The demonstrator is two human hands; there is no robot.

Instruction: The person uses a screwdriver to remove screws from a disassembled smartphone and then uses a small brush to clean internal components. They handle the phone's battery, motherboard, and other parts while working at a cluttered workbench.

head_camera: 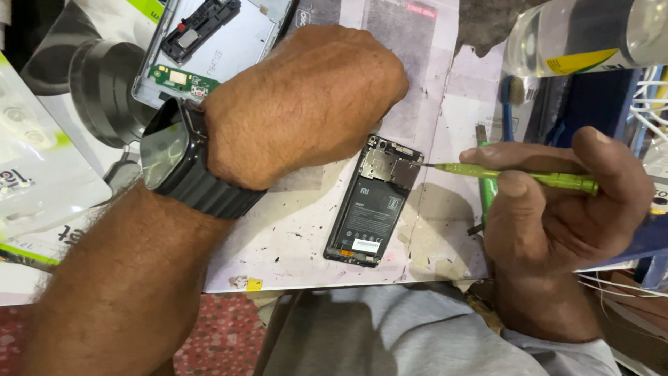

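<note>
An opened black smartphone (372,205) lies back-up on a paper-covered bench, its battery and metal shield exposed. My left hand (306,97) hovers closed above and left of the phone's top end, a dark smartwatch (174,157) on its wrist; whether the fingers hold anything is hidden. My right hand (557,202) grips a green screwdriver (515,174), held level, its tip touching the phone's upper right corner.
A detached silver phone frame (216,52) with a green circuit strip lies at the back left. Packaging with a lens picture (90,83) sits at far left. A clear plastic bottle (584,35) lies at top right. White cables (650,104) hang at the right edge.
</note>
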